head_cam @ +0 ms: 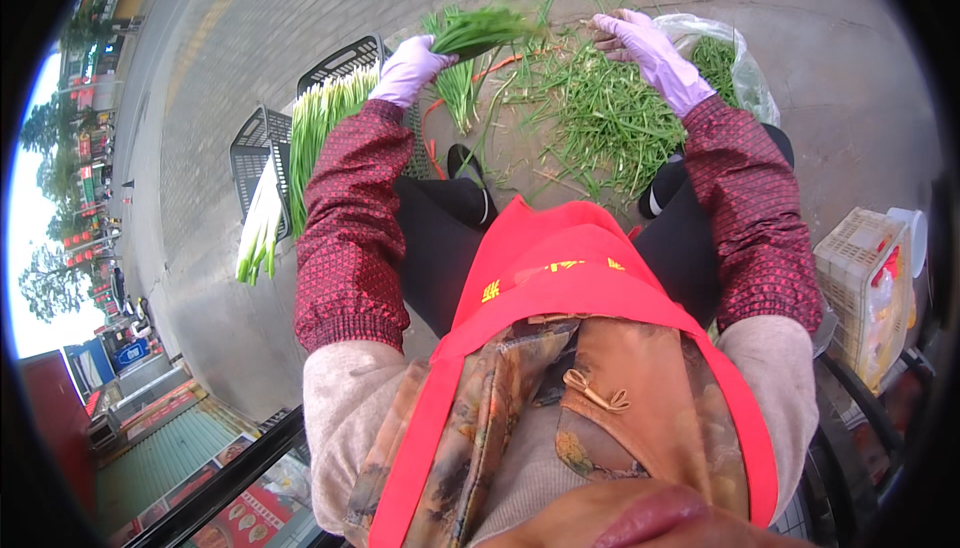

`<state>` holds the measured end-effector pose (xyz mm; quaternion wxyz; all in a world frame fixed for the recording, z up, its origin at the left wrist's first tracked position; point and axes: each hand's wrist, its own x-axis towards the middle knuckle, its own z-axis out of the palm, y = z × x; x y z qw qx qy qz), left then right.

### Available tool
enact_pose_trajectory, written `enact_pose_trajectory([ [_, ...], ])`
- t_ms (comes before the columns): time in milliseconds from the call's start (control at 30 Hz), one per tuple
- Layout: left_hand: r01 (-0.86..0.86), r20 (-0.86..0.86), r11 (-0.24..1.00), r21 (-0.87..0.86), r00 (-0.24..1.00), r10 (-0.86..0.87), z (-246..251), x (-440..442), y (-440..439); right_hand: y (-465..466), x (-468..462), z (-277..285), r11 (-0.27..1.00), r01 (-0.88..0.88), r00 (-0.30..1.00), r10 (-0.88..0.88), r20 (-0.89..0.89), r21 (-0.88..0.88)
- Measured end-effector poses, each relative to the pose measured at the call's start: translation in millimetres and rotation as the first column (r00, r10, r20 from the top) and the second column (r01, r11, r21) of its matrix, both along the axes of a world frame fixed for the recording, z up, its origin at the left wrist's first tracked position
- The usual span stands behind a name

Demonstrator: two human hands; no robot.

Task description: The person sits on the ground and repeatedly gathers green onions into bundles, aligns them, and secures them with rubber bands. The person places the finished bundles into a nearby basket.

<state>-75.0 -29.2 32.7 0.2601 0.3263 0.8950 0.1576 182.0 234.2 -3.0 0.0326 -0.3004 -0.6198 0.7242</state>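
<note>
My left hand (415,70), in a lilac rubber glove, grips a bunch of green chives (481,32); its leafy ends, pointing right, are blurred. My right hand (651,57), gloved alike with soiled fingertips, hangs over the loose trimmings with its fingers apart and nothing clearly held. Below it spreads a heap of cut green stalks and leaves (611,117) on the pavement. Another chive bunch (456,94) lies beneath my left hand, beside an orange-red strap (497,66). Left of that hand, chives with pale stem ends (319,117) are lined up at a dark plastic basket (345,60).
A clear plastic bag (757,83) of greens stands beyond my right arm. White-stemmed scallions (261,222) lean at a second dark basket (251,150). My shoes (466,165) flank the scraps. A cream plastic crate (855,263) stands at right; a black bar (225,484) runs at lower left.
</note>
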Motion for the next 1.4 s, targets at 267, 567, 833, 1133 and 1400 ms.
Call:
enact_pose_trajectory([
  [267, 0.204, -0.295, 0.973, -0.108, 0.928, -0.227, 76, 29, 13, -9, -1, -1, 0.961, 0.008, 0.995, 0.02, -0.1, 0.275],
  [567, 0.285, -0.563, 0.876, -0.389, 0.68, -0.47, 116, 54, 32, -11, -10, -28, 0.982, -0.062, 0.998, 0.065, -0.009, 0.177],
  [833, 0.43, -0.636, 0.802, -0.414, 0.493, -0.593, 129, 73, 40, -14, -20, -37, 0.996, -0.004, 0.996, 0.011, -0.084, 0.09],
  [1133, 0.575, -0.727, 0.689, -0.442, 0.221, -0.65, 127, 86, 46, -7, -25, -27, 0.92, 0.109, 0.971, -0.017, -0.239, 0.377],
  [1400, 0.588, -0.756, 0.639, -0.497, 0.07, -0.651, 132, 93, 42, -2, -14, -35, 0.588, 0.106, 0.994, -0.077, -0.075, 0.802],
])
